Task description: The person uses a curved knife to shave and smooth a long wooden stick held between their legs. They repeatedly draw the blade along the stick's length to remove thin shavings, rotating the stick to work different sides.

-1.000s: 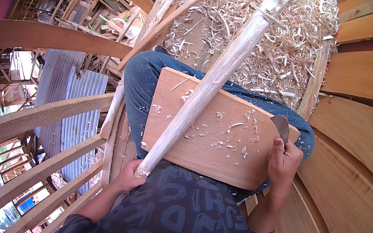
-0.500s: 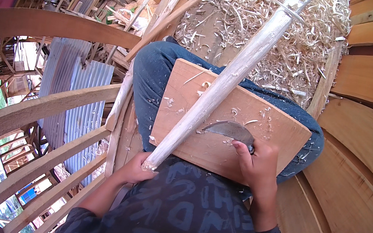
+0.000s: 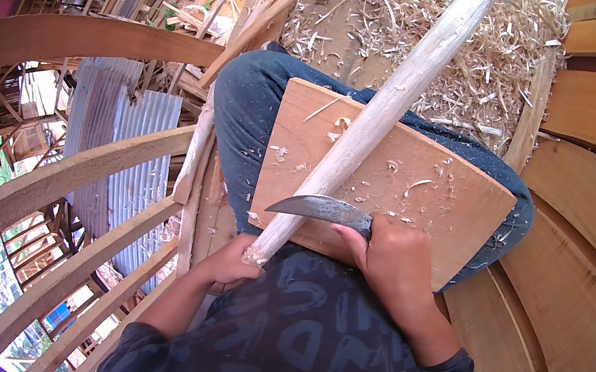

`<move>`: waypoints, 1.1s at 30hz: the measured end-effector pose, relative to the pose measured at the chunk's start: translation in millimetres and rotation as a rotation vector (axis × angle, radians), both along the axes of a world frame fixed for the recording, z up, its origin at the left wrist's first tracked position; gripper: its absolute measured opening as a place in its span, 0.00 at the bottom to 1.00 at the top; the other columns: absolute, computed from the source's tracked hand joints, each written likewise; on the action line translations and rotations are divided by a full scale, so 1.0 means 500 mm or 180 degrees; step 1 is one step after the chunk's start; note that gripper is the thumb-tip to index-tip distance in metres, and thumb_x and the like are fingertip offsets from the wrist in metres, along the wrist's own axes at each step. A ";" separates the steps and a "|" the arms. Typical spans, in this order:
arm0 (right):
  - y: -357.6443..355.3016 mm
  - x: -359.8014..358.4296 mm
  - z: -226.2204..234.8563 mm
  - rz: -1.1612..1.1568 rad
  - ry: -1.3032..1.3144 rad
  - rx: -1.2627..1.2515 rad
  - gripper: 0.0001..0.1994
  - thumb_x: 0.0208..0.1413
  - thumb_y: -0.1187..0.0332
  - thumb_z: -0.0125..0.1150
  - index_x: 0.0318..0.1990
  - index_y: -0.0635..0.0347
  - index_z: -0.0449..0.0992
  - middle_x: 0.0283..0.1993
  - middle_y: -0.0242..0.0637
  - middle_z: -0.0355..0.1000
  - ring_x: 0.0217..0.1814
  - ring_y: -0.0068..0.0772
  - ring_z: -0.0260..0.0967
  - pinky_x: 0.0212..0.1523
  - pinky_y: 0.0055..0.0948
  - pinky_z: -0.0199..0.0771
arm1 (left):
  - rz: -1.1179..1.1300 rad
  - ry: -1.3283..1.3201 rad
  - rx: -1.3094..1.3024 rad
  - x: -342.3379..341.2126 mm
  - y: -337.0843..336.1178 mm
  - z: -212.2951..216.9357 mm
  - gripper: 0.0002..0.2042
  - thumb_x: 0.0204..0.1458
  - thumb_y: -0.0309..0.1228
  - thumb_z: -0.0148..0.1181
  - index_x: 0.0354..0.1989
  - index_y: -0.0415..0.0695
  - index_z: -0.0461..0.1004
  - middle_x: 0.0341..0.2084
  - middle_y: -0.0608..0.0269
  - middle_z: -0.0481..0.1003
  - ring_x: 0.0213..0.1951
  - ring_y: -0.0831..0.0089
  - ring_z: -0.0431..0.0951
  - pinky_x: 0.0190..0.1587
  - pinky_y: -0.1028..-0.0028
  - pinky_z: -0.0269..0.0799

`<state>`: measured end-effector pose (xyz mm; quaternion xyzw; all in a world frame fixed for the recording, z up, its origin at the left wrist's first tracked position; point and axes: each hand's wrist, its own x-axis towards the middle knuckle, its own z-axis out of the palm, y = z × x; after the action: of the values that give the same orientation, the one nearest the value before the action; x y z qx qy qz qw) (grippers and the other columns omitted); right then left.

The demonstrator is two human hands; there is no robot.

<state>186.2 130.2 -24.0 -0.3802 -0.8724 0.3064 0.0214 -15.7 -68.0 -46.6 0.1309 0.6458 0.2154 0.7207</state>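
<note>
Right hand [image 3: 392, 261] grip closed round the handle of a curved knife [image 3: 319, 208]; dark blade points toward the person's left, edge touching the pole [image 3: 371, 123] near its lower end. Left hand [image 3: 234, 260] grip closed on the pole's butt end, just below the board's near edge. Pole is pale, peeled, and runs diagonally across the wooden board [image 3: 438, 198], up and away to the right. Board lies flat on the person's lap, on blue jeans [image 3: 244, 110], with loose chips on it. Beyond the board's far edge is a heap of wood shavings [image 3: 389, 20]. Curved wooden planks [image 3: 578, 256] right of the board.
</note>
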 end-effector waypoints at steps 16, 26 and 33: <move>0.030 -0.003 -0.006 -0.0387 -0.0379 0.0436 0.25 0.48 0.46 0.61 0.19 0.61 0.69 0.12 0.42 0.65 0.14 0.44 0.66 0.15 0.36 0.64 | 0.0000 0.0027 0.0241 0.003 -0.008 -0.015 0.23 0.35 0.30 0.61 0.42 0.32 0.69 0.27 0.66 0.70 0.31 0.78 0.69 0.36 0.76 0.66; 0.035 0.002 -0.015 -0.0858 -0.0365 0.0625 0.24 0.47 0.46 0.62 0.21 0.62 0.71 0.14 0.43 0.66 0.16 0.46 0.66 0.17 0.37 0.64 | 0.0175 -0.0220 0.0217 0.009 0.010 -0.008 0.20 0.36 0.28 0.61 0.40 0.34 0.70 0.25 0.69 0.70 0.26 0.84 0.68 0.27 0.79 0.65; 0.051 0.019 -0.016 -0.1043 -0.0433 0.0767 0.25 0.47 0.46 0.62 0.19 0.63 0.71 0.15 0.44 0.66 0.17 0.48 0.66 0.18 0.39 0.63 | 0.0286 -0.0261 0.0328 0.014 -0.004 -0.022 0.19 0.37 0.27 0.60 0.41 0.35 0.69 0.20 0.67 0.70 0.17 0.83 0.68 0.18 0.80 0.62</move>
<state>195.5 155.5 -32.0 -0.5314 -0.8287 0.1659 0.0572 -8.9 -70.1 -57.4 0.1297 0.6091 0.2857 0.7284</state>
